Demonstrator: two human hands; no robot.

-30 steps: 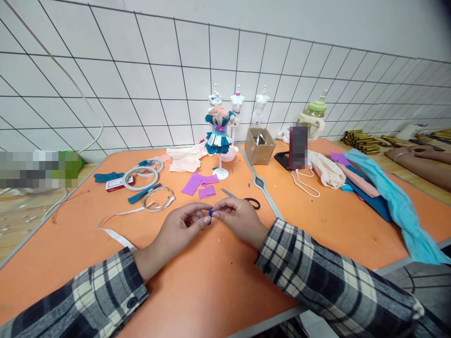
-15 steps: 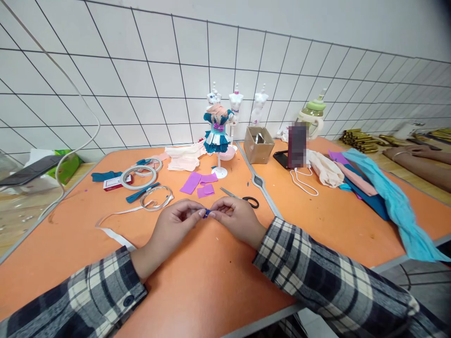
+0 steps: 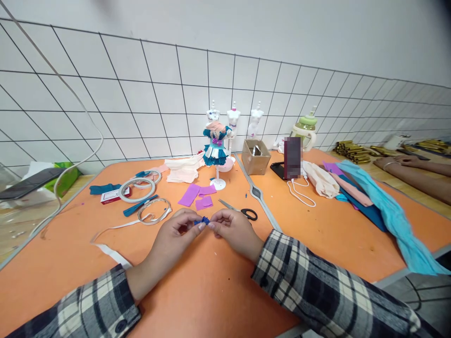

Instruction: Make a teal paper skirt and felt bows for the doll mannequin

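Note:
My left hand pinches a small, dark blue, gathered piece of crepe-like material between thumb and fingers. The thumb and fingertips of my right hand close on its right end. Both hands are just above the orange table mat. Scissors with black handles lie right behind my right hand. Several purple pieces lie flat beyond my fingers. Behind them a small dress form stands upright, wearing a teal, white and peach dress with a purple bow.
Rolls of tape and a small red-and-white box lie on the left. At the back are white dress forms, a cardboard box, a phone and a bottle. Coloured strips and another person's arms are on the right.
The view has tilted upward, so the scene sits lower. More of the blue piece shows between my fingertips. My hands keep nearly the same place over the mat.

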